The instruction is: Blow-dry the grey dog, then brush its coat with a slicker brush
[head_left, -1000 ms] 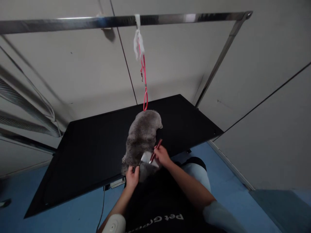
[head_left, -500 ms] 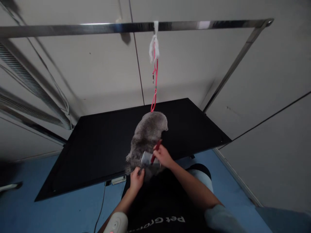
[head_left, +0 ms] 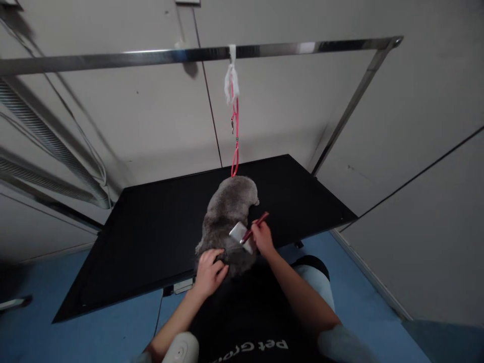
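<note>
A grey fluffy dog point(head_left: 229, 212) lies on the black grooming table point(head_left: 159, 237), facing away from me. My right hand point(head_left: 262, 239) is closed around the red handle of a slicker brush point(head_left: 242, 235), whose square metal head rests on the dog's rear flank. My left hand point(head_left: 209, 272) lies on the dog's hindquarters at the table's near edge, fingers curled into the fur. A pink leash point(head_left: 235, 132) hangs from the steel overhead bar point(head_left: 189, 53) down to the dog's neck.
Light wall panels stand behind the table. A ribbed hose point(head_left: 49, 146) and cables run along the wall at left. A slanted steel post point(head_left: 351, 103) supports the bar at right. The floor point(head_left: 378, 302) is blue. My black apron fills the bottom of the view.
My right hand has lifted the brush a little higher and to the right on the dog's flank. My left hand shifted slightly and spread onto the rump. The camera moved a bit.
</note>
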A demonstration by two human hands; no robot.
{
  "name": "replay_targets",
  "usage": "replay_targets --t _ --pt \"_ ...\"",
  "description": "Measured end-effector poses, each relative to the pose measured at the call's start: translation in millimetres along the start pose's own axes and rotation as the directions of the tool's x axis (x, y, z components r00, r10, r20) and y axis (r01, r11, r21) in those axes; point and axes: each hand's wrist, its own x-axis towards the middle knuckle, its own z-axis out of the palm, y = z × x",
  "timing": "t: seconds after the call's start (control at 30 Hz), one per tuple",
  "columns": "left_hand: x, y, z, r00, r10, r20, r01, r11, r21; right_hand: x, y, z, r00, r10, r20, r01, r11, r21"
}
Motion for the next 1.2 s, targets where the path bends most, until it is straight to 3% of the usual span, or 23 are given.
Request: replay_targets --t 0.1,0.2,0.3,0.37,0.47,0.53,0.6,0.67,0.73,0.8,0.9,1.0,1.07,1.2 --pt "-5 -2 23.5 1.000 -0.027 -0.004 0.027 0.993 -0.116 -4 2 2 1.000 -0.001 0.013 0.001 1.000 -0.009" --pt "-12 0 44.0 0.983 -0.176 -0.059 0.165 0.974 -0.154 -9 3 6 0.999 -0.021 -0.039 0.020 1.000 -0.011" --pt "-19 6 53.1 0.936 -0.343 -0.077 0.314 0.915 -0.254 -13 -1 11 0.997 -0.039 0.064 0.043 0.998 -0.055" --pt "-21 12 54.4 0.873 -0.480 -0.094 0.417 0.830 -0.370 -12 -6 12 0.992 -0.044 0.120 0.054 0.995 -0.081" --pt "-22 23 55.7 0.720 -0.684 -0.113 0.519 0.640 -0.566 -10 -10 11 0.995 -0.063 0.074 0.069 0.994 -0.090" --pt "-24 31 59.4 0.641 -0.765 -0.067 0.543 0.514 -0.664 -12 -9 11 0.990 -0.074 0.121 0.088 0.989 -0.117" --pt "-28 38 66.6 0.591 -0.806 -0.014 0.557 0.421 -0.716 -15 -7 13 0.979 -0.083 0.185 0.113 0.981 -0.159" --pt "-32 42 75.4 0.575 -0.818 0.024 0.565 0.376 -0.734 -17 -6 14 0.981 -0.108 0.159 0.137 0.973 -0.184" --pt "-35 43 81.1 0.598 -0.801 0.035 0.557 0.384 -0.736 -18 -7 14 0.983 -0.164 0.077 0.176 0.967 -0.186" --pt "-36 40 78.9 0.641 -0.767 0.011 0.548 0.448 -0.706 -18 -8 14 0.981 -0.167 0.100 0.182 0.969 -0.165" --pt "-30 34 57.6 0.742 -0.666 -0.069 0.539 0.655 -0.530 -15 -8 10 0.995 -0.063 0.078 0.070 0.993 -0.093" --pt "-14 26 30.4 0.858 -0.452 -0.244 0.389 0.882 -0.265 -10 -8 1 0.998 -0.033 -0.059 0.031 0.999 -0.040" --pt "-1 19 22.5 0.899 -0.320 -0.299 0.288 0.946 -0.146 -9 -8 -9 0.997 -0.041 -0.065 0.038 0.998 -0.045" --pt "11 8 39.5 0.972 -0.202 -0.117 0.191 0.976 -0.104 -11 -11 -28 0.981 -0.069 -0.183 0.063 0.997 -0.041"
